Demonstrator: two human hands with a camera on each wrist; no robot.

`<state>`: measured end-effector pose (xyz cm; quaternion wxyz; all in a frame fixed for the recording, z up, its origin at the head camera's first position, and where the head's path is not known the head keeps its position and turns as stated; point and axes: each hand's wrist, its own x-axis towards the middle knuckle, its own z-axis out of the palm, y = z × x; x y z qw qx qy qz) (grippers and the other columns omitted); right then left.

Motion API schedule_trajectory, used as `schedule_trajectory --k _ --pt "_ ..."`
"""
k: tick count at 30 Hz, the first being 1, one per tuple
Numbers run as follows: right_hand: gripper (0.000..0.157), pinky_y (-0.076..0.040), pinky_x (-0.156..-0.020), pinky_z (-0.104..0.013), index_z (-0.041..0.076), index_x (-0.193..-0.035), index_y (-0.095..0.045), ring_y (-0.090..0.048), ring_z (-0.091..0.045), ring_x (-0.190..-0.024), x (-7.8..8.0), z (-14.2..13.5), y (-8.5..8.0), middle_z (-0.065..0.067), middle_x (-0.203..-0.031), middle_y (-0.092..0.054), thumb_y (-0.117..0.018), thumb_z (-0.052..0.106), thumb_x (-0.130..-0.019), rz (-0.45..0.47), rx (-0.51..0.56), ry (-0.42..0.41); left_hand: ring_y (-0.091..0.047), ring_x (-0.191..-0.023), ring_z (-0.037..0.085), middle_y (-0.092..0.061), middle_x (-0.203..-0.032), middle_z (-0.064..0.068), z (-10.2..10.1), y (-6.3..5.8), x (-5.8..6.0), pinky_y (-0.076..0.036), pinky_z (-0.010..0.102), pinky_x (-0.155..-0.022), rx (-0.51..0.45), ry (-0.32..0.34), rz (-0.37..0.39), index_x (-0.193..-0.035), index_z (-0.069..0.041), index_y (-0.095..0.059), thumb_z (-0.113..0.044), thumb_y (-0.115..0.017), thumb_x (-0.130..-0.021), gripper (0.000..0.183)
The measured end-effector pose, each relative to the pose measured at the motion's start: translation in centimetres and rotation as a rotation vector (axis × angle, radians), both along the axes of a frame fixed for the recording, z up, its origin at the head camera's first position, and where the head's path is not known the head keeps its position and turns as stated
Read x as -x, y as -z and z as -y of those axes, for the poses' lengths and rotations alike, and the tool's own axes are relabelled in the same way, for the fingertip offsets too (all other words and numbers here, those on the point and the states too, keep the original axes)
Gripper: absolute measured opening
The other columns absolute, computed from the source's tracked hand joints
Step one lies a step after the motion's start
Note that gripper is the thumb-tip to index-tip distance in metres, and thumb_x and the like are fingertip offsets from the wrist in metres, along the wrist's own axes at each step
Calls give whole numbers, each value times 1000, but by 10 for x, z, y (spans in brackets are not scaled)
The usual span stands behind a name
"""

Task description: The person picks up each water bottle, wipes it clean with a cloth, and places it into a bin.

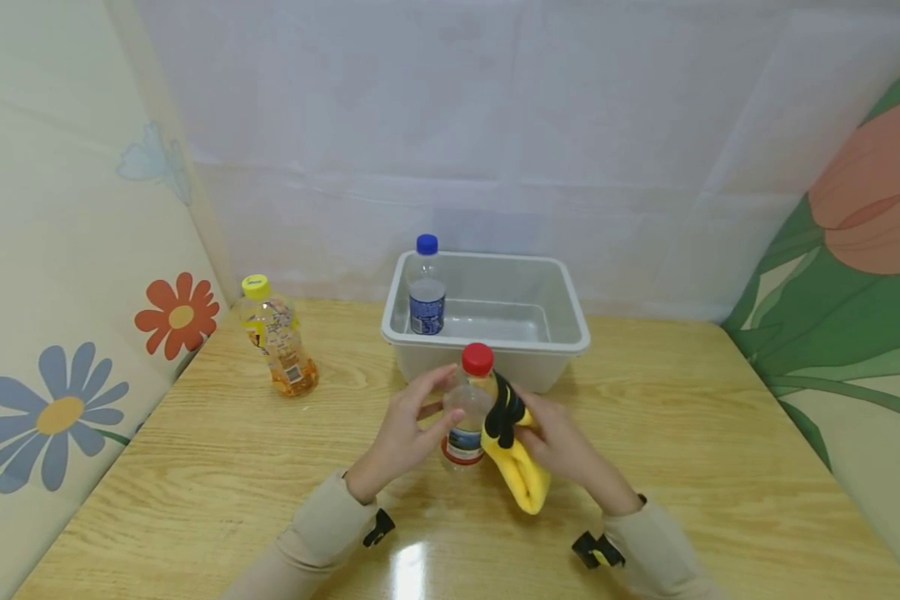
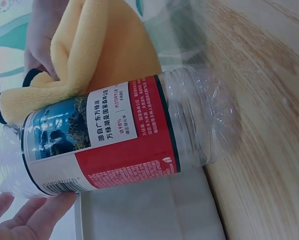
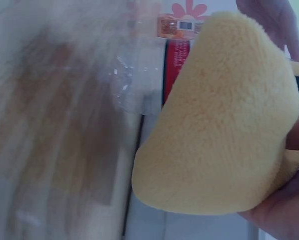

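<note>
A clear plastic bottle with a red cap [image 1: 477, 360] and a red-and-blue label is upright in front of the grey bin. My left hand [image 1: 407, 429] holds its upper part from the left, thumb and fingers about it. In the left wrist view the bottle [image 2: 114, 137] shows its printed label; whether its base touches the table I cannot tell. My right hand [image 1: 562, 442] grips a folded yellow cloth with black edging [image 1: 523, 475] against the bottle's right side. The cloth [image 3: 219, 120] hides most of the bottle in the right wrist view.
Behind the hands stands a light grey plastic bin [image 1: 487, 343] with a blue-capped bottle [image 1: 427, 292] upright at its left end. A yellow-capped bottle [image 1: 279, 342] with some orange liquid stands on the wooden table [image 1: 195, 467] at the left.
</note>
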<state>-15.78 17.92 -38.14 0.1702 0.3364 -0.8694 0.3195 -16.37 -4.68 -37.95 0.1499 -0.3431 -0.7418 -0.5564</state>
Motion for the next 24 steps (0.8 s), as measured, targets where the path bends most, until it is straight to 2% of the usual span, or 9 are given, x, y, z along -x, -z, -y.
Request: schedule_trajectory --k 11,17,24 --pt "56 -45 -90 -49 -5 -124 -48 -56 -34 -104 -3 2 13 -22 -115 -58 -63 -14 -71 150 -30 14 -53 -105 39 -48 -124 26 0 1 -1 -53 31 -78 -9 14 19 -128 6 -42 -1 -63 -83 50" --pt "53 -44 -91 -49 -6 -124 -49 -54 -36 -106 -4 3 18 -23 -117 -57 -63 -11 -73 194 -84 28 -52 -108 36 -48 -126 25 0 1 -1 -52 31 -80 5 6 35 -129 7 -41 -1 -62 -84 50" --pt "51 -44 -92 -49 -5 -125 -49 -54 -35 -108 -4 2 18 -21 -119 -56 -63 -10 -76 220 -119 -2 -48 -113 39 -43 -131 25 -2 0 -3 -52 42 -81 4 1 54 -132 7 -37 -2 -69 -78 64"
